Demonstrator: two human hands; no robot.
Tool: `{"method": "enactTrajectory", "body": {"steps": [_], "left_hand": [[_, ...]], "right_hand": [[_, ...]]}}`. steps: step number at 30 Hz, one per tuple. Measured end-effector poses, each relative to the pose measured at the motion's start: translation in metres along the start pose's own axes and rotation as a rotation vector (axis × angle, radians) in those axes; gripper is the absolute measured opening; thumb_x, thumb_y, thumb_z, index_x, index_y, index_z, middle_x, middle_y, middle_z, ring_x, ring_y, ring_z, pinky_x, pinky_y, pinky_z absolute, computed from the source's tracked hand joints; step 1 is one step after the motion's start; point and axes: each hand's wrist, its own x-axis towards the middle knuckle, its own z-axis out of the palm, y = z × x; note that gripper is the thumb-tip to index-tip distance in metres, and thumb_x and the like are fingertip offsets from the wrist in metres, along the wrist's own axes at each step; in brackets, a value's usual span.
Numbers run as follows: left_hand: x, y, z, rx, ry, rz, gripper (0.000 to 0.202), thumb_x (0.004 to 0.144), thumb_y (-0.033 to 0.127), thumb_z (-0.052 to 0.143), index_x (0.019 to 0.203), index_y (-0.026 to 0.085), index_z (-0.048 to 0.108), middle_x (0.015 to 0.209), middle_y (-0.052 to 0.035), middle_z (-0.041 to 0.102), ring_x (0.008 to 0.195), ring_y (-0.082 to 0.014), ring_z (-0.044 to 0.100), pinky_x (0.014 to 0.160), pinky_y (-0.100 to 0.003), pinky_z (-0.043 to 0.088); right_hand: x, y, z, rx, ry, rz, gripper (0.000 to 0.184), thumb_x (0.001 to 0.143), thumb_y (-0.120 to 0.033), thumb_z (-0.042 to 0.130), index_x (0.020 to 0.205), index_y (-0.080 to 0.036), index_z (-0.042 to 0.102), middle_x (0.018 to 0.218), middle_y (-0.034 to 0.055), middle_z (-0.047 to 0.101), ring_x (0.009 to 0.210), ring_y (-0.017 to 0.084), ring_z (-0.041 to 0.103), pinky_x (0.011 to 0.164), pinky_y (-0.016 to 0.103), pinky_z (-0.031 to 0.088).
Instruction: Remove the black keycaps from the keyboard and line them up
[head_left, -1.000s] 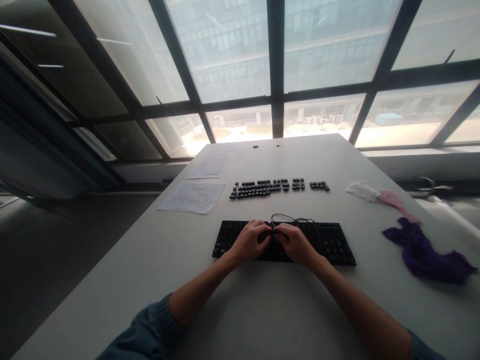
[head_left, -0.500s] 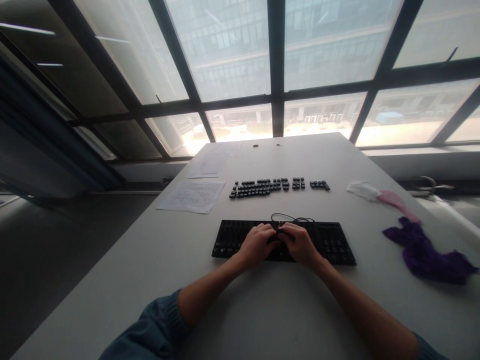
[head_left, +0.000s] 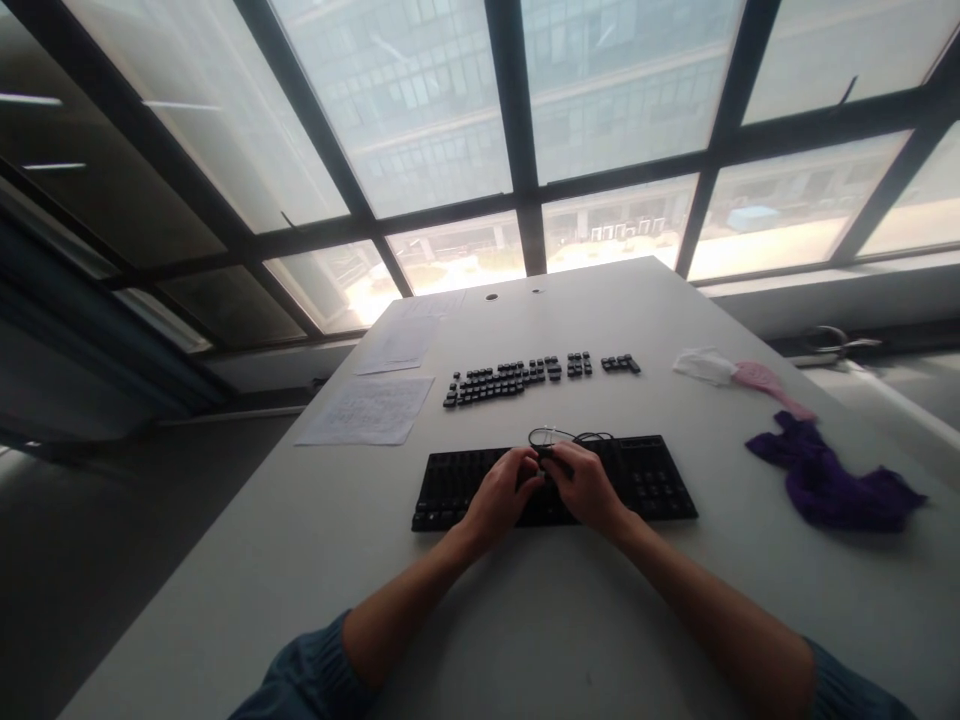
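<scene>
A black keyboard [head_left: 660, 485] lies across the white table in front of me, with many keycaps gone from its upper part. Over its middle, my left hand [head_left: 504, 490] and my right hand [head_left: 585, 485] meet at the fingertips, both closed in a pinch. Between them is a small dark piece [head_left: 545, 454] with thin pale wires sticking up beyond the fingers; it looks like a keycap puller, but the fingers mostly cover it. Anything else in the left fingertips is hidden. Beyond the keyboard, loose black keycaps [head_left: 495, 382] stand in rows and groups.
The keyboard's cable [head_left: 592, 436] is coiled behind it. Written paper sheets [head_left: 367, 410] lie at the left. To the right are a white cloth [head_left: 703, 366], a pink cloth [head_left: 761, 380] and a crumpled purple cloth [head_left: 840, 480]. Windows [head_left: 450, 250] rise past the table's far edge.
My fingertips have lifted slightly off the keys, and the pale wires now point up past them. The view has turned a little, shifting the scene to the left.
</scene>
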Motion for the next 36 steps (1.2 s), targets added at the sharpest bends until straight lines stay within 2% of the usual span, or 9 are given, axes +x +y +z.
{"method": "enactTrajectory", "body": {"steps": [4, 10, 14, 16, 19, 23, 26, 31, 36], "left_hand": [[0.001, -0.004, -0.001, 0.036, -0.004, 0.059, 0.039, 0.089, 0.022, 0.065, 0.125, 0.023, 0.05, 0.102, -0.0042, 0.065, 0.096, -0.0202, 0.063, 0.087, -0.035, 0.053], [0.005, 0.01, -0.005, 0.171, -0.064, 0.229, 0.018, 0.096, 0.021, 0.053, 0.112, 0.022, 0.061, 0.104, -0.008, 0.065, 0.098, -0.0216, 0.061, 0.088, -0.038, 0.053], [0.012, 0.017, -0.014, 0.097, 0.04, 0.154, 0.01, 0.093, 0.024, 0.06, 0.101, 0.021, 0.065, 0.109, -0.0084, 0.064, 0.103, -0.0214, 0.061, 0.092, -0.037, 0.052], [0.026, 0.014, -0.023, 0.043, 0.083, 0.076, 0.011, 0.092, 0.027, 0.061, 0.1, 0.021, 0.065, 0.103, -0.0067, 0.066, 0.094, -0.0193, 0.064, 0.087, -0.035, 0.055], [0.067, -0.002, -0.036, -0.01, 0.138, 0.01, 0.015, 0.09, 0.031, 0.063, 0.101, 0.02, 0.067, 0.094, -0.0048, 0.071, 0.084, -0.0178, 0.068, 0.08, -0.032, 0.056], [0.131, -0.031, -0.038, 0.153, 0.138, 0.067, 0.01, 0.086, 0.026, 0.068, 0.092, 0.019, 0.072, 0.09, -0.0051, 0.073, 0.081, -0.0194, 0.067, 0.08, -0.034, 0.054], [0.163, -0.05, -0.028, 0.34, 0.073, 0.139, 0.008, 0.084, 0.024, 0.069, 0.089, 0.02, 0.074, 0.091, -0.0054, 0.073, 0.088, -0.0227, 0.063, 0.088, -0.038, 0.05], [0.181, -0.07, -0.014, 0.539, 0.06, 0.122, 0.008, 0.082, 0.023, 0.071, 0.088, 0.022, 0.076, 0.104, -0.0074, 0.067, 0.099, -0.0261, 0.054, 0.094, -0.042, 0.044], [0.182, -0.079, -0.009, 0.58, 0.059, 0.07, 0.006, 0.082, 0.023, 0.072, 0.085, 0.022, 0.076, 0.111, -0.0091, 0.061, 0.106, -0.029, 0.048, 0.096, -0.047, 0.041]], "right_hand": [[0.002, 0.002, -0.001, 0.014, 0.01, 0.057, 0.017, 0.09, -0.015, 0.054, 0.076, -0.019, 0.062, 0.074, 0.0025, 0.062, 0.071, 0.018, 0.057, 0.067, 0.029, 0.043], [0.004, 0.006, -0.001, 0.074, 0.063, 0.177, 0.02, 0.091, -0.023, 0.055, 0.072, -0.019, 0.06, 0.066, 0.0012, 0.062, 0.064, 0.017, 0.057, 0.06, 0.027, 0.043], [0.005, 0.008, -0.001, 0.12, 0.1, 0.237, 0.019, 0.091, -0.026, 0.055, 0.076, -0.018, 0.063, 0.068, 0.0029, 0.066, 0.064, 0.018, 0.06, 0.06, 0.027, 0.045], [0.006, 0.008, -0.001, 0.141, 0.109, 0.247, 0.018, 0.091, -0.025, 0.055, 0.077, -0.018, 0.064, 0.069, 0.0029, 0.067, 0.064, 0.018, 0.061, 0.061, 0.027, 0.046], [0.006, 0.008, -0.002, 0.16, 0.111, 0.231, 0.018, 0.092, -0.024, 0.054, 0.077, -0.018, 0.063, 0.069, 0.002, 0.066, 0.065, 0.018, 0.061, 0.063, 0.027, 0.045], [0.007, 0.009, -0.002, 0.168, 0.118, 0.23, 0.019, 0.092, -0.024, 0.053, 0.076, -0.018, 0.061, 0.069, 0.0018, 0.064, 0.065, 0.017, 0.06, 0.062, 0.025, 0.045], [0.007, 0.009, -0.001, 0.171, 0.121, 0.227, 0.018, 0.092, -0.021, 0.053, 0.076, -0.018, 0.062, 0.07, 0.002, 0.064, 0.066, 0.017, 0.059, 0.062, 0.024, 0.045], [0.009, 0.008, -0.002, 0.172, 0.141, 0.216, 0.017, 0.091, -0.02, 0.053, 0.076, -0.019, 0.061, 0.072, 0.0027, 0.065, 0.068, 0.017, 0.059, 0.063, 0.024, 0.045], [0.009, 0.009, -0.001, 0.165, 0.146, 0.22, 0.018, 0.091, -0.02, 0.054, 0.073, -0.019, 0.06, 0.069, 0.0022, 0.063, 0.065, 0.017, 0.057, 0.06, 0.025, 0.045]]}}
